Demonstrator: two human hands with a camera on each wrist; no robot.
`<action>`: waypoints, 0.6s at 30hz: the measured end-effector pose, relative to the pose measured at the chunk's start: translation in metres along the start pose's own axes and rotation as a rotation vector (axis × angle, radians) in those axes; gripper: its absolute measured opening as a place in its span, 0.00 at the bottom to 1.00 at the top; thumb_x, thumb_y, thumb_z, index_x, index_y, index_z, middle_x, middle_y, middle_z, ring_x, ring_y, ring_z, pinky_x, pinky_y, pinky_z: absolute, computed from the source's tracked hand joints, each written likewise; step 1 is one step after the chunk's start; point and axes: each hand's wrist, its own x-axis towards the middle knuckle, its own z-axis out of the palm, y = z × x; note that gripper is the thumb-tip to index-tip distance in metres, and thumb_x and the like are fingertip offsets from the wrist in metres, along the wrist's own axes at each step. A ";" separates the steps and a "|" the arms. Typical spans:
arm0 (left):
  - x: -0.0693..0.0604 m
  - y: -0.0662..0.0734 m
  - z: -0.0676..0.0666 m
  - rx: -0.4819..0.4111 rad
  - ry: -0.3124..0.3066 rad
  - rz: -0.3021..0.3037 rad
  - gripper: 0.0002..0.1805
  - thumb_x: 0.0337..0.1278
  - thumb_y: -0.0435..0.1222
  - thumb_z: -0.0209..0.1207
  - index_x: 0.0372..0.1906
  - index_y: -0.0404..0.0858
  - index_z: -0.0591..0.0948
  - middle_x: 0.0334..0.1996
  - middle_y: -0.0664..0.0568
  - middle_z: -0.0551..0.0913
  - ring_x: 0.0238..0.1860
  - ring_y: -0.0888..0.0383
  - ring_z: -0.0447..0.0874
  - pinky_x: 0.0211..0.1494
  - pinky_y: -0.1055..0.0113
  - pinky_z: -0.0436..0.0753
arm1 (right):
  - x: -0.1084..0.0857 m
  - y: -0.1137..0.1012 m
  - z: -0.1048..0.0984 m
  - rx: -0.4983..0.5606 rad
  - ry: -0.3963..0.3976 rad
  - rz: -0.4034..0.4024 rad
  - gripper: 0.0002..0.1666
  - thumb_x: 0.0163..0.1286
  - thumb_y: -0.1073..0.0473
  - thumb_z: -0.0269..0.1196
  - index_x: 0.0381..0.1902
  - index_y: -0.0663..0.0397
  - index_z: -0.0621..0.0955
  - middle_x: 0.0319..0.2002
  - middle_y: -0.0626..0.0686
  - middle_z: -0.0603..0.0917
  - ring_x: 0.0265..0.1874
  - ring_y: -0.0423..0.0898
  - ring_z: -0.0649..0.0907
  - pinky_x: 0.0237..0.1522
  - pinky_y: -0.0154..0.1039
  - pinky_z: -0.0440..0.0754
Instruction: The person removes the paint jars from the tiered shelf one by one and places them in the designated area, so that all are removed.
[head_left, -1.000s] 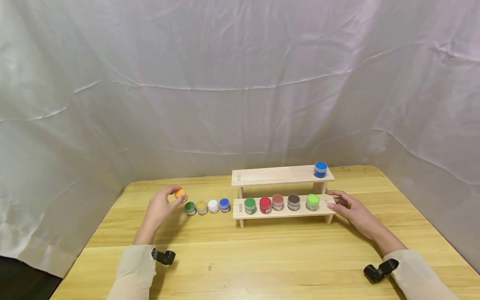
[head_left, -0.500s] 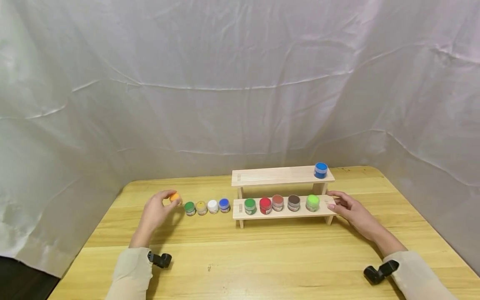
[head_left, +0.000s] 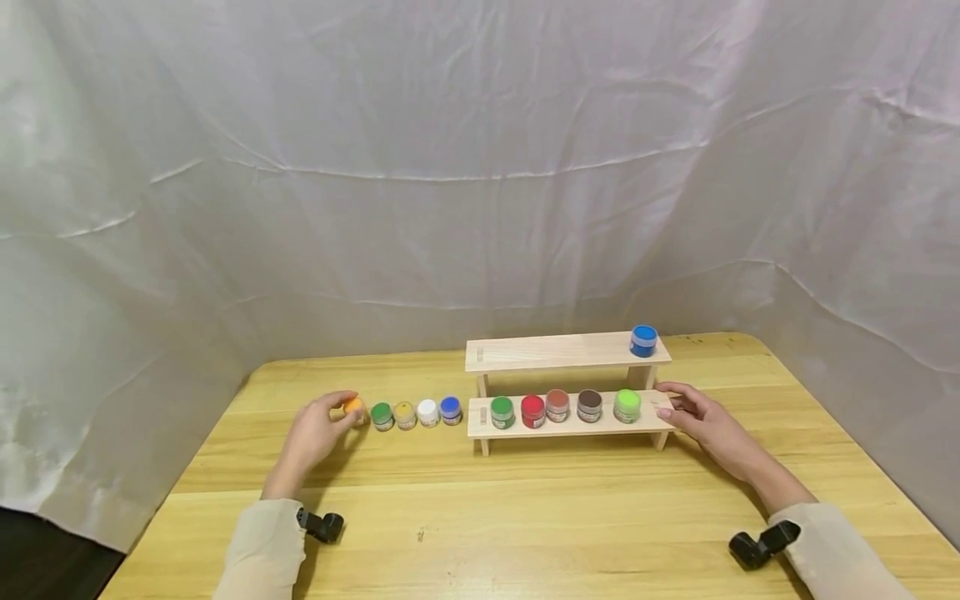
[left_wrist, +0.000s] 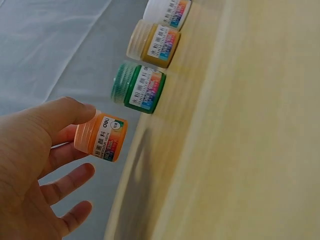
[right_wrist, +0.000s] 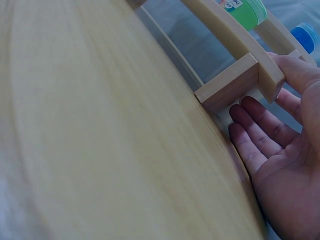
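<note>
My left hand [head_left: 309, 433] pinches an orange paint jar [left_wrist: 111, 137] between thumb and fingers, at the left end of a row of jars. Beside it in that row stand a dark green jar [left_wrist: 140, 89], a mustard-yellow jar [left_wrist: 162, 46], a white jar [head_left: 427, 412] and a blue jar [head_left: 450, 409]. Whether the orange jar's base touches the table is hard to tell. At the right end of a two-tier wooden shelf [head_left: 551, 353], my right hand [head_left: 712, 433] grips the lower board, thumb on top, other fingers below.
On the lower board stand green [head_left: 502, 412], red [head_left: 532, 411], red-brown [head_left: 557, 404], dark brown [head_left: 588, 405] and light green [head_left: 627, 405] jars. A bright blue jar [head_left: 642, 340] sits on the upper tier's right end. Grey cloth [head_left: 480, 167] hangs behind the table [head_left: 480, 525].
The orange jar has come down in my left hand, drawing a little left and then level with the row's end beside the dark green jar. My right hand stays at the shelf.
</note>
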 end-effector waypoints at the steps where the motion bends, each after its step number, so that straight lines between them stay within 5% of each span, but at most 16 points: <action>1: 0.000 0.000 0.001 0.003 -0.005 0.000 0.26 0.66 0.45 0.60 0.63 0.34 0.75 0.60 0.35 0.76 0.63 0.35 0.70 0.66 0.38 0.64 | 0.000 0.000 0.000 0.002 0.000 0.001 0.31 0.75 0.55 0.58 0.70 0.60 0.64 0.50 0.64 0.76 0.43 0.40 0.79 0.44 0.31 0.79; 18: -0.003 -0.002 0.007 0.006 -0.041 -0.001 0.26 0.65 0.46 0.61 0.61 0.35 0.77 0.59 0.38 0.78 0.61 0.36 0.72 0.62 0.38 0.70 | 0.000 0.001 0.000 -0.008 0.008 -0.022 0.31 0.74 0.55 0.58 0.69 0.61 0.65 0.50 0.63 0.77 0.44 0.39 0.79 0.44 0.29 0.78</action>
